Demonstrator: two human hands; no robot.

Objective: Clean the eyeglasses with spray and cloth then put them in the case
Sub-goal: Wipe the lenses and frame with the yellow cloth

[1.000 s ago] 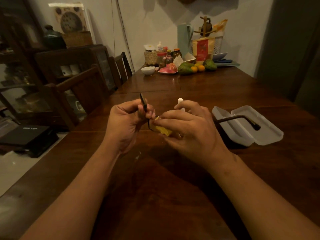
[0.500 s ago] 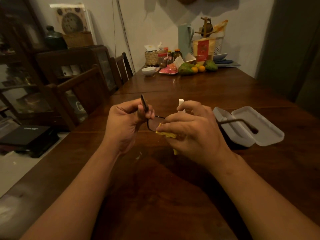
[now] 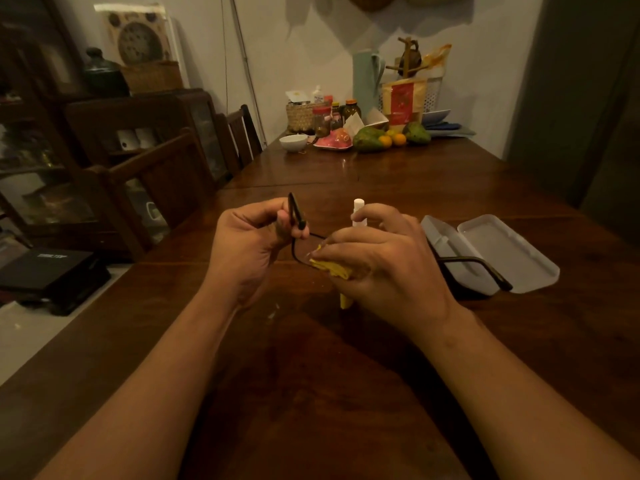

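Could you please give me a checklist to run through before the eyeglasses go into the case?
1. Left hand grips the eyeglasses at the frame corner: ok.
2. Right hand pinches the yellow cloth against a lens: ok.
3. Lens clean: cannot tell, the light is too dim.
4. Temples folded: not ok, both stand open.
5. Case lies open on the table: ok.
6. Spray bottle upright, clear of the case: ok.
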